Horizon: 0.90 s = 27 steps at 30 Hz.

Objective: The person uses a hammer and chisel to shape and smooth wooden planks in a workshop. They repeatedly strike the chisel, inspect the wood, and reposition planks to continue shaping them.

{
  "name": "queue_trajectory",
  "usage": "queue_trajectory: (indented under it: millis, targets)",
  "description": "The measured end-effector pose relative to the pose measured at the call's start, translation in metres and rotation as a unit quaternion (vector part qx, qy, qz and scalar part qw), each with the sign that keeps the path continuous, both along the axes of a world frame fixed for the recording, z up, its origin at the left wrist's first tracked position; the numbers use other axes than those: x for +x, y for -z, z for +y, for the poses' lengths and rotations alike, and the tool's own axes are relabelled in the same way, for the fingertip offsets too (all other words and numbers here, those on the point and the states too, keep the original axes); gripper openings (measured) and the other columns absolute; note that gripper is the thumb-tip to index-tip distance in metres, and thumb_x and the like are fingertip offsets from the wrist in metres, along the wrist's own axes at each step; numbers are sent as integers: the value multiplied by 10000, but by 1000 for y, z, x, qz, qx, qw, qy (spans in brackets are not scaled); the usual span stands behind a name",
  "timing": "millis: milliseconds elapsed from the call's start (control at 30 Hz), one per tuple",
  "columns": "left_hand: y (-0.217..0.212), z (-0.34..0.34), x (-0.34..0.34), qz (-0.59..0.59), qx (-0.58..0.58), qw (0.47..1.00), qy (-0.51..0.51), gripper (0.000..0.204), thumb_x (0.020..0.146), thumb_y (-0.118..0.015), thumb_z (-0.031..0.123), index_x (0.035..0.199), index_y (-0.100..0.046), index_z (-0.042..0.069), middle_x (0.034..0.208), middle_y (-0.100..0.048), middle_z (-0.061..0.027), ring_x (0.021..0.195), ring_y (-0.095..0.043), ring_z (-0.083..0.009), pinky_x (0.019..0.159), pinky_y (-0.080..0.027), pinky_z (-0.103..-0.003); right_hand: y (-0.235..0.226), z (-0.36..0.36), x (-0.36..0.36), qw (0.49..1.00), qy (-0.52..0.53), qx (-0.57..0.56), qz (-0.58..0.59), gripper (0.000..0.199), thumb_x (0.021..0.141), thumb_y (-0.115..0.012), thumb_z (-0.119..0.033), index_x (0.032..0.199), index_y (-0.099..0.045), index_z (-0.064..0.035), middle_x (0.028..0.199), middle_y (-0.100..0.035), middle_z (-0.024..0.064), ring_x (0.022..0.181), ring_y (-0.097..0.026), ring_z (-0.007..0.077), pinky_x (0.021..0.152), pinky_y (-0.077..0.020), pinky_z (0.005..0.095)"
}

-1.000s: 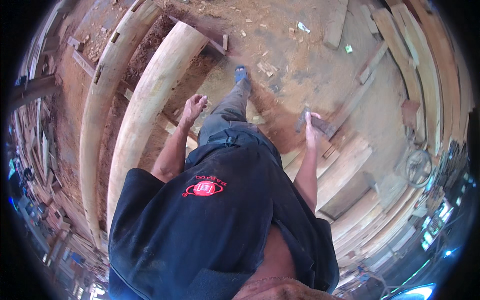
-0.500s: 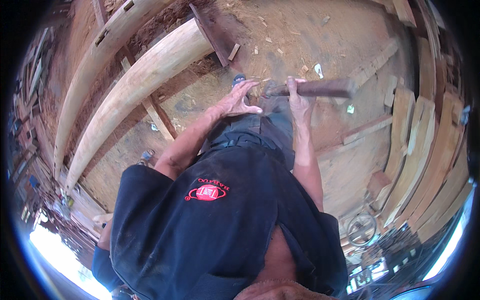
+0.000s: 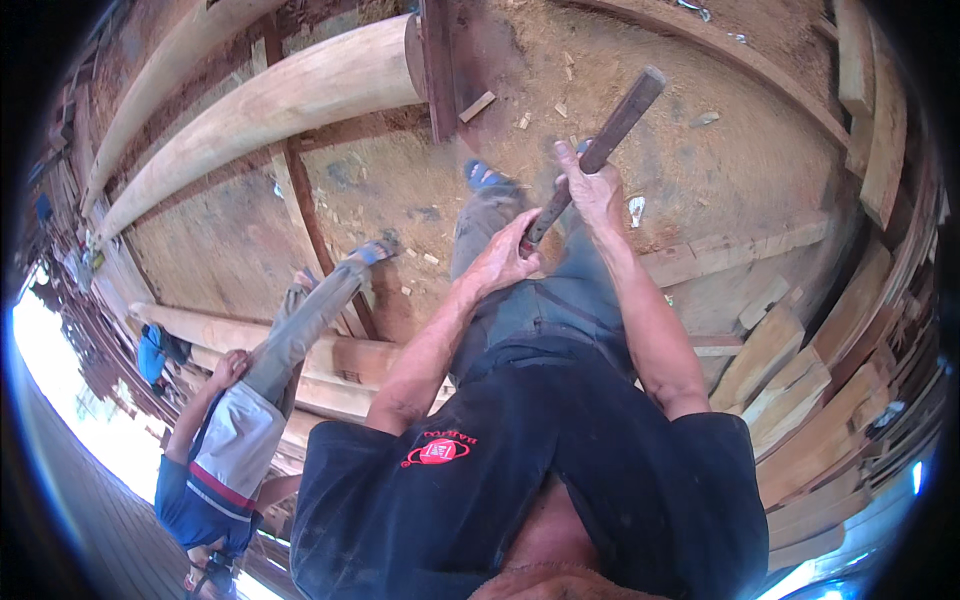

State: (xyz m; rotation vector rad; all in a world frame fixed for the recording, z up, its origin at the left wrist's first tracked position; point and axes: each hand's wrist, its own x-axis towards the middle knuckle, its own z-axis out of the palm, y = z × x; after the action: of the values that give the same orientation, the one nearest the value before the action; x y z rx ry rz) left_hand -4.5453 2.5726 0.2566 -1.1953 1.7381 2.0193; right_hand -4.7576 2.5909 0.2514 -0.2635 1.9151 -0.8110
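Observation:
Both hands are on a thick dark brown bar (image 3: 626, 115) that slants across in front of my legs. My right hand (image 3: 597, 198) is wrapped round its middle, with the thumb lying up along it. My left hand (image 3: 506, 252) closes on its lower left end, and the palm and fingers partly cover that end. The bar's other end points up and to the right, away from me. Whether it is metal or wood, I cannot tell.
To the far left lies a thick pale log (image 3: 270, 105), its right end against a dark upright board (image 3: 438, 75). Curved sawn planks (image 3: 800, 400) are stacked at right. Another person (image 3: 235, 430) sits at left, one leg stretched toward me. Wood chips (image 3: 525, 120) litter the ground.
My left hand was open and off the bar; it now grips the lower end. The bar has swung from level to a steep slant. My view has shifted, bringing the other person into sight.

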Motion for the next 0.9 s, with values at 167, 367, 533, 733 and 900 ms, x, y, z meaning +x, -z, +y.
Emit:
queue_trajectory:
  millis: [167,367,533,733,900]
  targets:
    - [38,-16,-11,47,204,978,-12,612,938,-717,112,1505,-496,44,1296,-679,-130,1063,-683,-193,936,-569,-342,47,-3,-33,970,19,-160,-180,411,976,-732,-451,941,-707,-42,864,-729,89,739,-691,188,662,-557,354]
    - [174,-48,14,-74,126,951,-273,452,1030,-663,265,1401,-609,11,1215,-732,-116,1069,-709,-176,945,-572,-354,164,-27,-56,899,162,-192,-359,245,985,-746,-309,997,-649,-85,747,-640,54,686,-672,196,628,-565,359]
    - [384,-82,45,-212,-119,961,-134,595,943,-746,354,1398,-600,0,1303,-686,-205,1175,-673,-331,1029,-526,-444,276,-41,-70,943,101,-210,-239,254,1000,-721,-279,1051,-618,-53,796,-631,75,733,-655,220,699,-559,398]
    - [555,-122,34,-269,-313,911,2,782,857,-778,272,1500,-428,-3,1442,-514,-266,1366,-499,-406,1135,-436,-489,383,-75,-86,949,70,-235,-199,232,983,-742,-215,1030,-605,-33,854,-680,116,812,-699,242,757,-590,425]
    - [613,-158,15,-340,-369,856,124,539,853,-740,198,1318,-520,39,1284,-609,-247,1237,-597,-433,1063,-477,-515,444,-122,-70,928,104,-304,-187,243,988,-740,-219,1001,-587,-31,814,-689,135,801,-729,264,747,-617,425]
